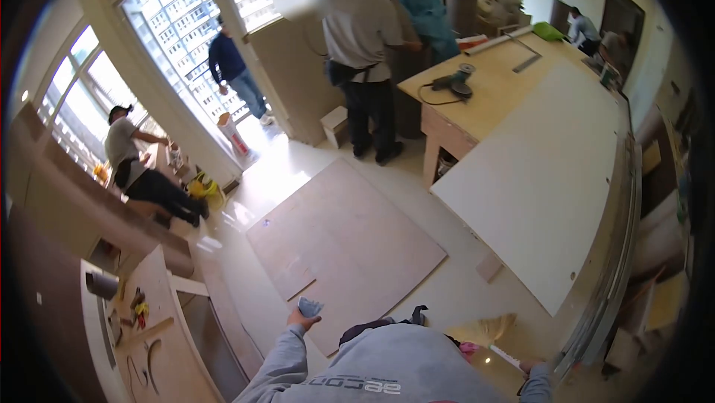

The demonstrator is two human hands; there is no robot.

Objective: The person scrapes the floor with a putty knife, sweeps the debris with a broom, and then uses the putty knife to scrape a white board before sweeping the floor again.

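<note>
**Broom in right hand, small blue-grey piece in left**

Broom point(485, 327): straw-coloured bristles, fanned out, on a white handle. It is held low over the pale floor point(462, 284). The bristles sit between the near corner of the plywood sheet point(342, 243) and the near corner of the white board point(544, 172).

Right hand point(531, 368): at the bottom edge of the view, fingers closed round the broom handle. Only part of the hand shows; the grey sleeve covers the rest.

Left hand point(302, 320): fingers pinched on a blue-grey piece point(310, 305), raised over the near edge of the plywood sheet. Cloth or paper, cannot tell.

Hard to make out: a pink patch beside the bristles, half behind the person's own grey sweatshirt. The dark lens rim swallows the corners of the view.

Around: the white board lies across the bench point(454, 116). An angle grinder point(453, 83) sits near the bench's far left corner. A co-worker in a grey shirt point(365, 27) stands just off that corner.
</note>
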